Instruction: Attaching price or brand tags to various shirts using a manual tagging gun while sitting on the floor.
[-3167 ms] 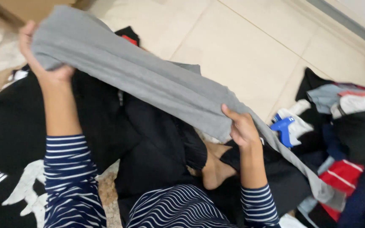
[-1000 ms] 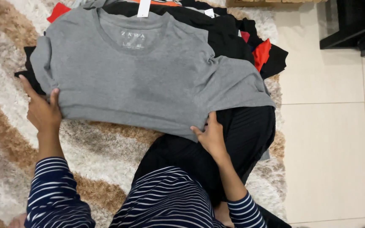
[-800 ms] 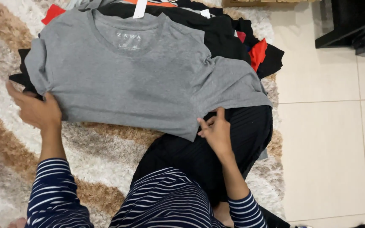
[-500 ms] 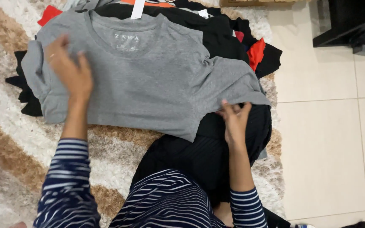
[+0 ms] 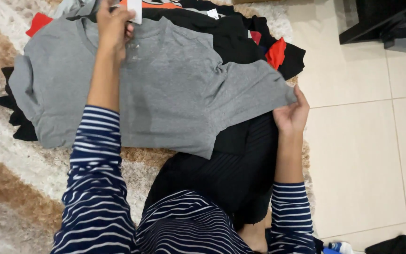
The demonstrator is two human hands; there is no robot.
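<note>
A shaggy brown-and-cream rug (image 5: 19, 188) carries the whole scene, meeting pale floor tiles (image 5: 363, 141) along its right edge. Spread flat across the rug's upper half lies a grey T-shirt (image 5: 175, 99), front up, its hem toward the person and its collar toward the rug's far edge, resting on a pile of dark clothes (image 5: 240, 33) with red pieces showing at the corners. The shirt looks light and limp, a soft knit that would sag and crease wherever it is unsupported; it seems best taken by pinching a seam, sleeve end or collar, where the cloth is doubled and firmer. The left hand (image 5: 113, 23) reaches up to the collar, fingers curled at the neckline beside a white tag (image 5: 136, 10); whether they pinch the collar or the tag is hard to tell from this angle. The right hand (image 5: 291, 113) is closed on the end of the right sleeve (image 5: 259, 91), near the rug's right edge, thumb on top of the cloth. Both arms wear navy-and-white striped sleeves.
</note>
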